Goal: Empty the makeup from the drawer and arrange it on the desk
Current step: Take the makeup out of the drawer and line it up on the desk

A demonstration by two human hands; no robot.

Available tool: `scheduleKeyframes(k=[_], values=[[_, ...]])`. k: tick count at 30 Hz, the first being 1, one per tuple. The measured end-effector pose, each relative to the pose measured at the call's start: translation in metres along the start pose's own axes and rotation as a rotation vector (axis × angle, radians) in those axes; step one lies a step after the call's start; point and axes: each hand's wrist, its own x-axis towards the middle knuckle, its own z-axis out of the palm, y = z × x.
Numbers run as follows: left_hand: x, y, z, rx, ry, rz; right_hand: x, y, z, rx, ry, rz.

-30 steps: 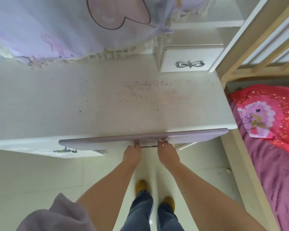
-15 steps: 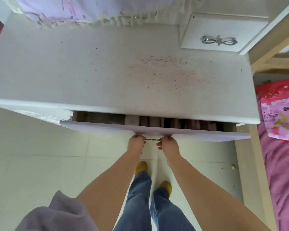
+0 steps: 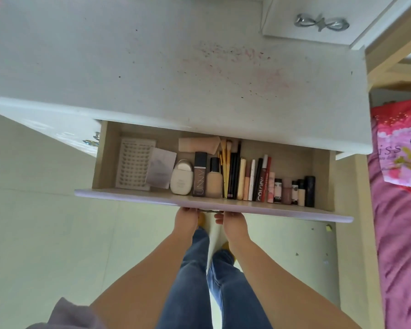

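A person standing at a white desk (image 3: 152, 74) is holding an open drawer (image 3: 223, 205) by the metal handle (image 3: 208, 211) under its lilac front edge. The left hand (image 3: 186, 219) and right hand (image 3: 233, 224) are reaching up beneath that edge on either side of the handle, fingers curled toward it; the front panel is hiding the fingertips, so how firmly each is gripping cannot be told.

The makeup is all lying inside the drawer, none of it on the desk yet. At the left end a flat tray of false lashes (image 3: 134, 166) is sitting beside a pale sachet (image 3: 160, 172). Next come a rounded white bottle (image 3: 182, 178), a dark UNNY tube (image 3: 199, 178) and a beige foundation bottle (image 3: 214, 178), with a peach sponge (image 3: 198, 144) lying behind them. Gold-handled brushes (image 3: 224, 160), pencils and lip products (image 3: 254, 181) are packed side by side toward the right, ending in a black cylinder (image 3: 309, 191).

Everything is looking light and small. The foundation bottle is probably glass, smooth and breakable, and is best taken round its body. The pencils and brushes are likely to roll once laid on the desk and could be gathered by their shafts. The lash tray is looking thin and easily flexed, so lifting it flat by its edges is seeming safest. The sponge is soft and forgiving.
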Motion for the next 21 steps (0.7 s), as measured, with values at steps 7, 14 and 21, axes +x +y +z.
scheduleKeyframes(k=[7,14,21], values=[[0.027,-0.008,0.001,0.004,-0.028,-0.091,0.024,0.008,-0.002,-0.026,-0.051,0.119],[0.035,-0.015,0.002,0.12,-0.083,0.048,0.032,0.012,-0.004,-0.097,-0.081,0.034],[-0.029,-0.012,0.014,0.884,-0.455,0.443,-0.029,-0.002,-0.079,-0.384,-0.482,-0.15]])
